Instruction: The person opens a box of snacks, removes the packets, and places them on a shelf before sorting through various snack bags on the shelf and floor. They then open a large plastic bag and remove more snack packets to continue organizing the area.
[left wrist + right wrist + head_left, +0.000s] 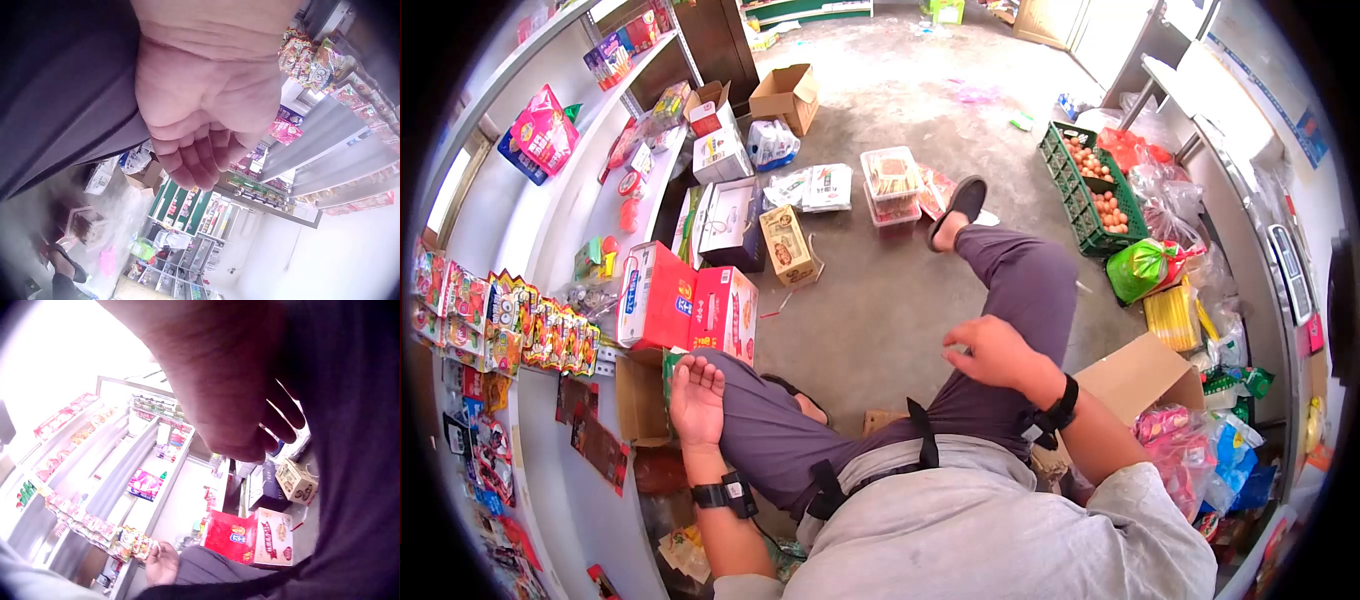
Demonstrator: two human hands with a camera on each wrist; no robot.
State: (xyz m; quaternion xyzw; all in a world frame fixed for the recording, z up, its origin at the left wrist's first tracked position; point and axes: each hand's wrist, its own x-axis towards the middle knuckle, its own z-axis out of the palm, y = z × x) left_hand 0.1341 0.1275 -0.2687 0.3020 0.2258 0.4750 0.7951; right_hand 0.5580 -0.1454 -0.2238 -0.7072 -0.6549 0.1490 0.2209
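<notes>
My left hand (pixel 698 402) lies palm up beside the left thigh (pixel 765 420), its fingers loosely bent and holding nothing. In the left wrist view the bare palm (pixel 206 94) shows, with dark trouser cloth (pixel 69 94) next to it. My right hand (pixel 997 352) is over the right thigh (pixel 1025 290), back of the hand upward, fingers loosely curled round nothing. A red carton (pixel 662 300) stands just ahead of the left hand, with a second red box (pixel 725 312) against it.
Shelves with hanging snack packets (pixel 540 325) line the left side. Ahead on the floor are clear plastic tubs (pixel 892 180), a tan box (pixel 790 247) and an open cardboard box (pixel 785 98). To the right stand a green crate of eggs (pixel 1072 205), bags and a cardboard flap (pixel 1135 375).
</notes>
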